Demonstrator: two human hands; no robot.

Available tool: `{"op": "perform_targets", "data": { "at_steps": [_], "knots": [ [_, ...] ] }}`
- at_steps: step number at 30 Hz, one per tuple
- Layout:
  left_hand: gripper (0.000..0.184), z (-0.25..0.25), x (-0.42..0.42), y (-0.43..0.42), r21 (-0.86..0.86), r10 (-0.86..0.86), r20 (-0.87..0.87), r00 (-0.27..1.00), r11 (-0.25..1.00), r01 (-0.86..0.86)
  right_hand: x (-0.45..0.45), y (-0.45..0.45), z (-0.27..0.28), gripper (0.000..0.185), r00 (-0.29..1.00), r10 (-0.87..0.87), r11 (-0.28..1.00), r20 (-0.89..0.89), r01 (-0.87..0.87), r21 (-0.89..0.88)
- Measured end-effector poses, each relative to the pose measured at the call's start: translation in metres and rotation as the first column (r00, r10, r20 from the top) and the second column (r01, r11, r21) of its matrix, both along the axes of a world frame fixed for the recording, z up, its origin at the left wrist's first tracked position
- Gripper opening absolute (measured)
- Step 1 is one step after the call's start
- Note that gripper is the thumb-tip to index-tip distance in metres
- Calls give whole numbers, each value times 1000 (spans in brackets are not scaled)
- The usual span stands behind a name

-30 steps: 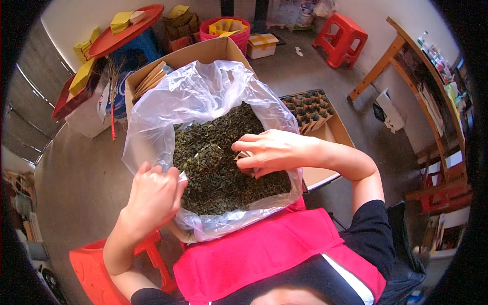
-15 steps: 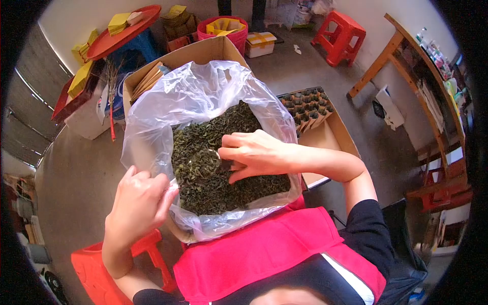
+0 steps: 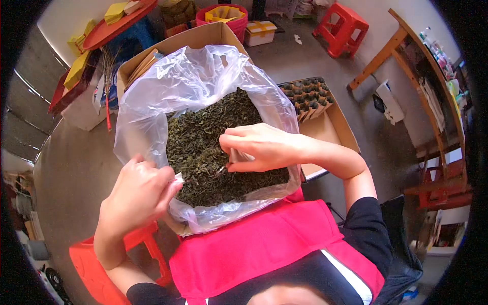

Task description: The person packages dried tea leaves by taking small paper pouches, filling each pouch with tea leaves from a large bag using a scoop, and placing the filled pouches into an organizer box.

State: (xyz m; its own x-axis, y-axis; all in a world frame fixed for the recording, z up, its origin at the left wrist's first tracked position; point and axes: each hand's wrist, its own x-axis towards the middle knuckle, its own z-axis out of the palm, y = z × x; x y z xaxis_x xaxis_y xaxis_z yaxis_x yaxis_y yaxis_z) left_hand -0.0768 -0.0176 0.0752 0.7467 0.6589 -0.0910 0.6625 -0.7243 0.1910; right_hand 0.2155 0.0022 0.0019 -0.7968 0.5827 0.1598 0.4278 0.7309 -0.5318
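Observation:
A clear plastic bag (image 3: 145,114) lines a cardboard box (image 3: 221,33) and holds dried green leaves (image 3: 203,132), like loose tea. My right hand (image 3: 267,147) is over the leaves, its fingers closed round a small greyish-brown paper bag (image 3: 240,156); a pale rim shows at its lower end, and the fingers hide much of it. At the bag's left edge my left hand (image 3: 140,188) is closed, with a small white thing (image 3: 179,178) showing at its fingertips. What that white thing is I cannot make out.
Flat brown paper packets (image 3: 144,67) stand in the box's far left corner. To the right, a cardboard tray (image 3: 325,137) holds several upright small paper bags (image 3: 307,99) with dark tops. Red stools (image 3: 340,30) and a wooden table (image 3: 378,58) stand around.
My right hand has turned, showing more of the paper bag, with its pale rim now lower. At my left fingertips the white thing shows more clearly. The whole view has shifted slightly.

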Motion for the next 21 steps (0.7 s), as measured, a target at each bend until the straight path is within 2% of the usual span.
{"op": "perform_targets", "data": {
  "at_steps": [3, 6, 12, 16, 17, 20, 21],
  "knots": [
    [29, 3, 4, 3, -16, -37, -29, 999, 999, 36, -7, -5, -9, 33, 1000, -22, 992, -20, 24, 122],
    [30, 6, 13, 7, 11, -104, -41, 994, 994, 104, -11, -10, -10, 36, 999, -23, 988, 36, 17, 157],
    [32, 17, 39, 21, -41, -188, -242, 952, 982, 184, -16, -16, -10, 38, 999, -47, 981, 19, 43, 188],
    [23, 50, 51, 30, -6, -225, -418, 880, 970, 245, -15, -16, -8, 40, 995, -100, 977, -6, 99, 189],
    [15, 61, 63, 28, -26, -211, -471, 856, 974, 226, -16, -16, -7, 41, 994, -107, 982, -10, 107, 157],
    [15, 49, 79, 32, -23, -260, -438, 861, 960, 279, -22, -16, -6, 43, 993, -86, 985, -86, 97, 140],
    [13, 52, 78, 31, 18, -307, -358, 882, 942, 335, -22, -16, -9, 44, 991, -91, 986, -102, 104, 128]
  ]
}}
